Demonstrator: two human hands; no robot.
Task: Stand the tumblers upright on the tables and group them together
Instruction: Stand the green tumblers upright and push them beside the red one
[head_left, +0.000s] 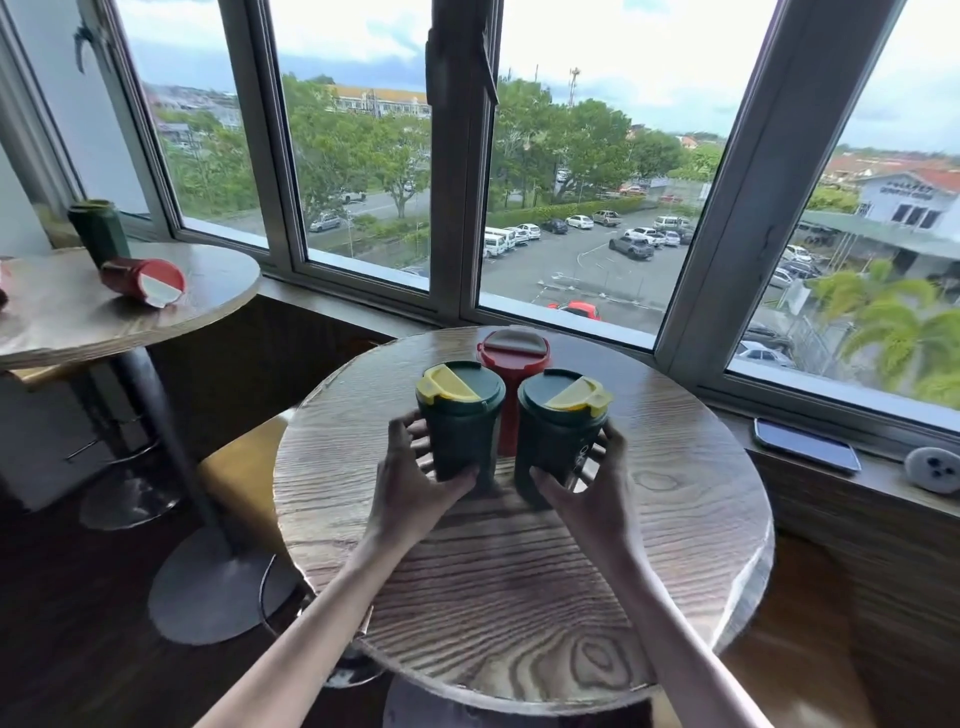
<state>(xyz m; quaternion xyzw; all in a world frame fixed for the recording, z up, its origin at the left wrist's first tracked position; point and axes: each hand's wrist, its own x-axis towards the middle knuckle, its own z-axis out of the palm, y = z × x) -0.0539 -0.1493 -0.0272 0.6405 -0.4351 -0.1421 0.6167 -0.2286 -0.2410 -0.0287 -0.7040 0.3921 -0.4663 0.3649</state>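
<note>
Three tumblers stand upright, close together, toward the far side of the round wooden table (519, 571). The left green tumbler (460, 436) and the right green tumbler (553, 441) are dark, each with a yellow flap on its lid. The red tumbler (511, 364), which has a pale grey flap, sits just behind the gap between them, so most of its body is hidden. The green pair do not quite touch, and their bases are partly covered by thumbs.

The left hand (410, 488) is wrapped around the left green tumbler and the right hand (597, 499) around the right one, thumbs in front and fingers curled behind.

On the second table (78, 317), off to the left, a fallen red tumbler (143, 278) lies on its side with a far green tumbler (98, 231) standing beside it. Something at that table's left edge is cut off and unreadable. A phone (805, 444) and a small round grey object (932, 470) rest on the windowsill.
</note>
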